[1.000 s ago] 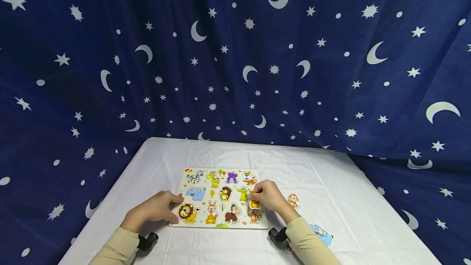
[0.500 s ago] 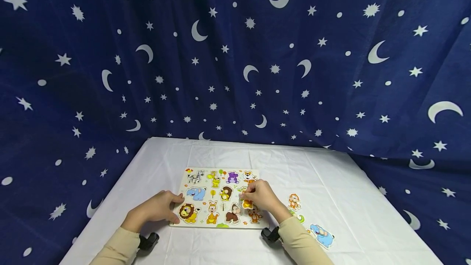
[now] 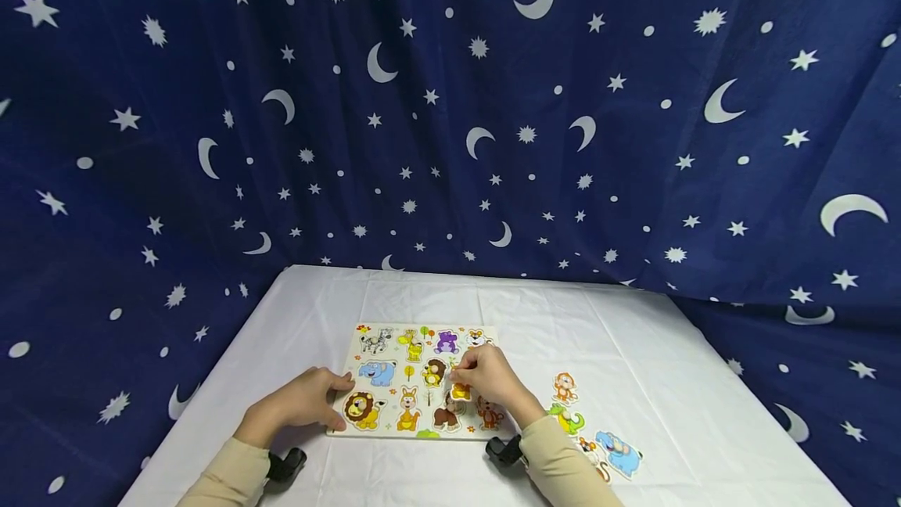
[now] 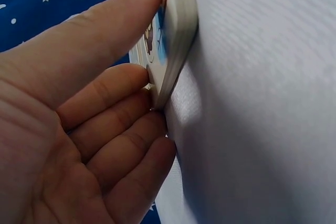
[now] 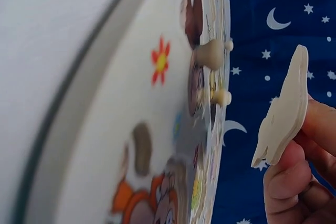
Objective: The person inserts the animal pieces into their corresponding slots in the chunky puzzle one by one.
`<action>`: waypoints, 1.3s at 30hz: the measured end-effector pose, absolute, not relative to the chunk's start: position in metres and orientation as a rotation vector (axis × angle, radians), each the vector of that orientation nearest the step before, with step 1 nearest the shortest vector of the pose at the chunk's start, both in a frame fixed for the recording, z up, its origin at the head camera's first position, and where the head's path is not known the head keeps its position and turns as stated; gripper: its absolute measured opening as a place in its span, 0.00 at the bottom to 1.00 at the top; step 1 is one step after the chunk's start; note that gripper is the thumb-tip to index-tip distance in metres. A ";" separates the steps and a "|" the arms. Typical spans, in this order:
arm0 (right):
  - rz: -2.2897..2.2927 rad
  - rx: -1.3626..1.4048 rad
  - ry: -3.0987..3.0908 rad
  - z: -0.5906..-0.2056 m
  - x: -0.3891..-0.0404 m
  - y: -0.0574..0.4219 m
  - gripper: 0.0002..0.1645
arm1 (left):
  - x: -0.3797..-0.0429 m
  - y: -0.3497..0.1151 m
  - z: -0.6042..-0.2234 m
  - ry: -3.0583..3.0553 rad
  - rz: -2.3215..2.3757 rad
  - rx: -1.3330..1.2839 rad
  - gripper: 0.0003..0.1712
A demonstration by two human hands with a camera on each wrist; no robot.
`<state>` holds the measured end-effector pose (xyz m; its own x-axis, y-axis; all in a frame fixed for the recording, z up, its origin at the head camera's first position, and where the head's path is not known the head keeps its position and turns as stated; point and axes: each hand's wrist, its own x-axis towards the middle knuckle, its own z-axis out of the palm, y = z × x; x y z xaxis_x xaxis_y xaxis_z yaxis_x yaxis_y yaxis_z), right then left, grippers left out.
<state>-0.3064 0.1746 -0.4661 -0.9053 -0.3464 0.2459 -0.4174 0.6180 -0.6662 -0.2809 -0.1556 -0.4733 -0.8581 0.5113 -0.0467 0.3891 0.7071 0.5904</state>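
A wooden animal puzzle board point(image 3: 389, 394) lies flat on the table. My right hand point(image 3: 493, 374) pinches an orange-yellow puzzle piece point(image 3: 461, 392) between thumb and fingers above the board's right half. The right wrist view shows this piece's plain wooden back point(image 5: 287, 109), tilted and held clear of the board's knobs; its animal cannot be told. My left hand point(image 3: 306, 400) rests at the board's left edge. In the left wrist view its thumb point(image 4: 100, 30) lies along the board's face, while the other fingers, loosely bent, touch the edge near a corner.
Right of the board lie several loose puzzle pieces: a monkey point(image 3: 565, 387), a green crocodile point(image 3: 567, 419), a blue elephant point(image 3: 619, 453) and a white-and-orange one point(image 3: 594, 456) partly behind the right sleeve. A blue starry curtain point(image 3: 450, 116) hangs behind the white-covered table point(image 3: 415, 296).
My right hand has moved left over the board with the orange-yellow piece, off the right column. The loose crocodile has come into view behind the arm. The left hand stays in place.
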 end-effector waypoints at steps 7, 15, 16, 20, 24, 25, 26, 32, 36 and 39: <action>1.201 0.664 -2.736 -0.468 -0.305 0.164 0.11 | -0.279 -0.155 -0.476 2.708 0.879 0.706 0.39; 1.228 0.629 -2.770 -0.469 -0.306 0.156 0.11 | -0.280 -0.156 -0.478 2.716 0.883 0.694 0.38; 1.233 0.627 -2.770 -0.469 -0.306 0.155 0.11 | -0.280 -0.156 -0.478 2.714 0.886 0.692 0.38; 1.260 0.636 -2.772 -0.470 -0.307 0.150 0.11 | -0.280 -0.155 -0.477 2.711 0.884 0.677 0.39; 1.264 0.643 -2.792 -0.473 -0.308 0.145 0.11 | -0.280 -0.154 -0.476 2.709 0.884 0.658 0.40; 1.264 0.638 -2.800 -0.473 -0.308 0.144 0.12 | -0.280 -0.154 -0.475 2.706 0.888 0.653 0.39; 1.272 0.636 -2.801 -0.473 -0.308 0.142 0.12 | -0.280 -0.154 -0.475 2.706 0.885 0.652 0.39; 1.331 0.617 -2.796 -0.468 -0.308 0.135 0.12 | -0.281 -0.155 -0.473 2.726 0.849 0.647 0.38; 1.430 0.579 -2.810 -0.470 -0.306 0.132 0.11 | -0.282 -0.153 -0.471 2.725 0.863 0.665 0.38; 1.474 0.575 -2.815 -0.475 -0.304 0.129 0.10 | -0.280 -0.153 -0.471 2.718 0.872 0.672 0.38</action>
